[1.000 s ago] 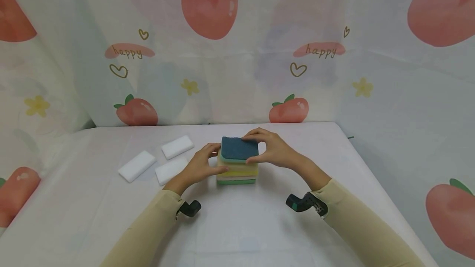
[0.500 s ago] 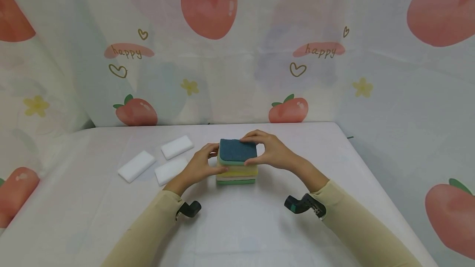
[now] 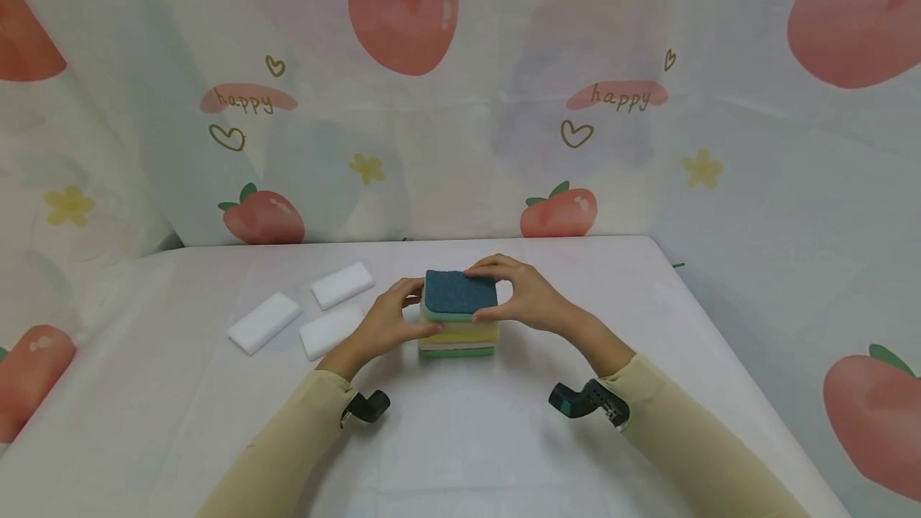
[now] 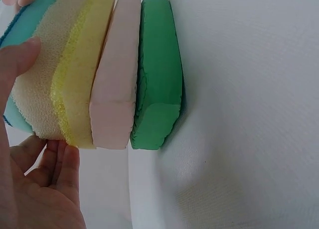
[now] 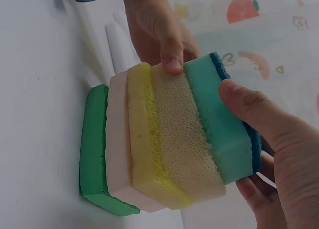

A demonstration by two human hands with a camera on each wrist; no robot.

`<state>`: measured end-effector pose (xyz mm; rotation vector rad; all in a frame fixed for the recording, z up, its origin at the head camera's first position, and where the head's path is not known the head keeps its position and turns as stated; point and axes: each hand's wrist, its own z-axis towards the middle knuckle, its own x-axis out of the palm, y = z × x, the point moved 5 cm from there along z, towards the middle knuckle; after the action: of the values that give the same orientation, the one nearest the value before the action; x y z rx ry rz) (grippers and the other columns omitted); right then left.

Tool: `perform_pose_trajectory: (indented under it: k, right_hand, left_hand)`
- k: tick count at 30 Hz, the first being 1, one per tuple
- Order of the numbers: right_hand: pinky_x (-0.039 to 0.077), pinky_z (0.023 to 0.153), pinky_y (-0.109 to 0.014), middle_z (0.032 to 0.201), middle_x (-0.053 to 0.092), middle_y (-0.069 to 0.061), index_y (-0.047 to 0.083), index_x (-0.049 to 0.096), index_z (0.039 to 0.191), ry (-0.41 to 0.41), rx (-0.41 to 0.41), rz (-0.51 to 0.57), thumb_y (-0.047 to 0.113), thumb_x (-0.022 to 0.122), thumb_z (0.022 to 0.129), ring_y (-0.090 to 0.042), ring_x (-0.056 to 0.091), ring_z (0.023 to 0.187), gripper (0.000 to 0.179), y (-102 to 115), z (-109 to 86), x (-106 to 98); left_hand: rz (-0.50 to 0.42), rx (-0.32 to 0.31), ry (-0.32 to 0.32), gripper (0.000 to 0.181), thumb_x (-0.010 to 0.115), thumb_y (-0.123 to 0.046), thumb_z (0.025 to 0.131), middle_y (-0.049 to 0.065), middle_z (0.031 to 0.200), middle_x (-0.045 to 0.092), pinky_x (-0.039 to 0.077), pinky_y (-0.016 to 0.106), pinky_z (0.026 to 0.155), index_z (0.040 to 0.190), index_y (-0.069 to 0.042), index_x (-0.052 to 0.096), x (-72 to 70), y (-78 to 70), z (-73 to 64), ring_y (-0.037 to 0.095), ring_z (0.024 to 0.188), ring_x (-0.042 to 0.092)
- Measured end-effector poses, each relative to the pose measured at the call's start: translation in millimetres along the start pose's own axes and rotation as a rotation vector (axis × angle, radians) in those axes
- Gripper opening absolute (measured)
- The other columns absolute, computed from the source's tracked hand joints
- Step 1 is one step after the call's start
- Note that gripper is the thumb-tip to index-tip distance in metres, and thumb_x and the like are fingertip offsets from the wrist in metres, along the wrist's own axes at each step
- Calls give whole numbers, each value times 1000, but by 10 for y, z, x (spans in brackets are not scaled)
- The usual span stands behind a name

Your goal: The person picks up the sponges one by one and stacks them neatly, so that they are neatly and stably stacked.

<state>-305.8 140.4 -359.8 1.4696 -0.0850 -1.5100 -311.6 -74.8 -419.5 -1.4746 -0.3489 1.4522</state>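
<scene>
Several sponges form an upright stack at the middle of the table. From the bottom come a green sponge [image 4: 159, 64], a pale pink sponge [image 4: 117, 74], a yellow sponge [image 5: 142, 139] and a beige sponge [image 5: 184, 134]. On top lies a turquoise sponge [image 5: 217, 124] with a dark blue scouring face [image 3: 460, 292]. My left hand [image 3: 388, 322] holds the beige sponge, thumb on its front side and fingers behind, by the yellow one. The right hand [image 3: 528, 294] pinches the turquoise sponge between thumb and fingers at its right end. The far fingertips are partly hidden.
Three white rectangular blocks lie left of the stack: one white block [image 3: 265, 323] farthest left, another white block [image 3: 342, 286] behind, and a white block [image 3: 327, 334] partly covered by the left hand. A fruit-print cloth [image 3: 460, 158] hangs behind the white table [image 3: 460, 438].
The right hand and the turquoise sponge have shifted slightly left and toward me, over the stack. The left hand has stayed almost still.
</scene>
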Motion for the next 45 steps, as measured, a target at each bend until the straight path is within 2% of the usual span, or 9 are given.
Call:
perform_pose_trajectory:
  k: [6, 14, 20, 35, 45]
  right_hand:
    - [42, 104, -50, 128, 54, -4, 13, 65, 131, -21, 39, 6, 26, 88, 74, -24, 48, 125, 63, -10, -9, 1]
    - [46, 100, -49, 130, 54, -6, 11, 58, 138, 13, 92, -38, 29, 88, 74, -29, 54, 121, 73, -7, 14, -21]
    - [47, 97, -47, 128, 55, -5, 11, 58, 138, 48, 85, -70, 30, 88, 73, -26, 55, 113, 74, 33, 46, -48]
    - [47, 99, -45, 123, 53, -6, 10, 57, 139, 127, 108, -70, 32, 88, 73, -25, 55, 115, 76, 46, 87, -62]
    - [47, 99, -46, 123, 53, -7, 8, 57, 138, 139, 107, -69, 34, 87, 74, -26, 55, 115, 76, 67, 91, -66]
  left_hand:
    - [-15, 1, 2, 78, 83, -29, 79, 8, 139, 50, 42, 37, 108, 144, -8, 46, -4, -1, -3, 25, 129, 51]
    - [1, 2, -1, 78, 84, -29, 79, 7, 138, 51, 42, 36, 108, 144, -8, 46, -12, -2, 6, 24, 128, 51]
    - [-4, 7, 2, 78, 84, -29, 79, 7, 138, 50, 42, 36, 108, 144, -8, 46, -17, -5, 6, 23, 128, 51]
    - [-14, 17, 15, 79, 83, -32, 79, 7, 137, 49, 41, 38, 108, 145, -10, 45, -34, -29, -22, 23, 126, 51]
    - [9, -2, 16, 79, 83, -34, 80, 4, 136, 50, 42, 32, 107, 145, -11, 45, -70, -2, -42, 20, 127, 51]
